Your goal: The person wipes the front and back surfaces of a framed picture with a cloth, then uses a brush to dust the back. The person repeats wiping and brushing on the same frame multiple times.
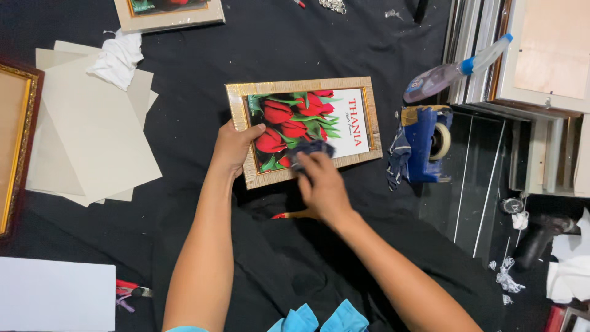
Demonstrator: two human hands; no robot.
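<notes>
A gold picture frame (236, 97) lies on black cloth in the middle, holding a print of red tulips with green leaves and a white panel. My left hand (232, 146) grips the frame's lower left edge, thumb on the glass. My right hand (321, 187) presses a small dark blue cloth (310, 149) onto the glass near the frame's bottom edge. The hand is blurred.
Cream backing boards (92, 129) and a white rag (117, 58) lie at left, beside a dark gold-trimmed frame (15, 141). A blue tape dispenser (424, 144), spray bottle (452, 71), stacked frames (541, 92) and glass panes (473, 184) sit at right. A white sheet (55, 295) lies bottom left.
</notes>
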